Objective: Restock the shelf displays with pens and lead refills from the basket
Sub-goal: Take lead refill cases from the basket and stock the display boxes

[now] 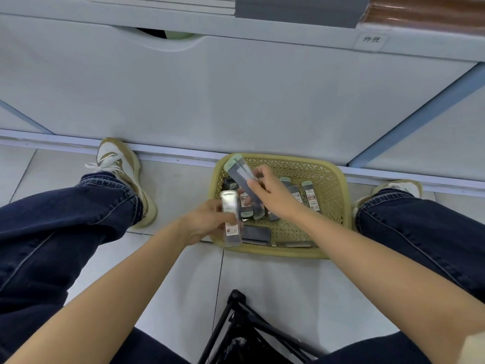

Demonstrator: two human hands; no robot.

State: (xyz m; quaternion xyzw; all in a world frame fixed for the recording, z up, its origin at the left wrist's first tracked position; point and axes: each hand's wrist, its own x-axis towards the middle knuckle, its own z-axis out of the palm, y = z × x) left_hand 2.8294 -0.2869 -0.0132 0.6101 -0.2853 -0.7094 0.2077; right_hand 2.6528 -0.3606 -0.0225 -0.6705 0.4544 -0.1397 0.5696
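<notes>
Pickup step: left hand (210,219) grips one refill pack (231,219), right hand (273,195) grips another pack (240,174) above basket (338,206); next, carry to shelf.

left hand (210,219): grips clear refill case (231,219) | right hand (273,195): pinches green-capped case (241,174) above yellow basket (338,206) | more cases (309,195) beneath right hand
</notes>
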